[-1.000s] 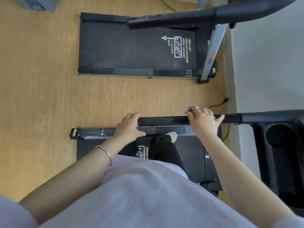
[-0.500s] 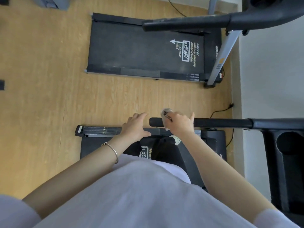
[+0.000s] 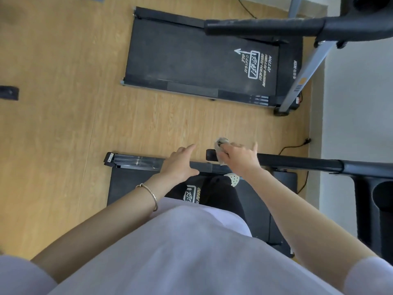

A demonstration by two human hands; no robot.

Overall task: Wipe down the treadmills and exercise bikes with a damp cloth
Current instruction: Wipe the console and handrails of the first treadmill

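I stand on the near treadmill (image 3: pixel 136 182), whose black handrail (image 3: pixel 297 161) runs from the console on the right to a free end near the middle. My right hand (image 3: pixel 240 158) holds a small grey cloth (image 3: pixel 221 143) wrapped over the rail close to that free end. My left hand (image 3: pixel 179 165) hovers just left of the rail's end with fingers straight and holds nothing. A bangle sits on the left wrist.
A second treadmill (image 3: pixel 191 60) lies across the wooden floor ahead, its handrail (image 3: pixel 265 27) and grey upright (image 3: pixel 306 71) at the upper right. The near console with a cup holder (image 3: pixel 382 194) is at right. A black cable (image 3: pixel 295 147) runs by the white wall.
My right hand slid the cloth leftward along the rail from near the console to its free end. My left hand came off the rail's end and now hovers beside it.
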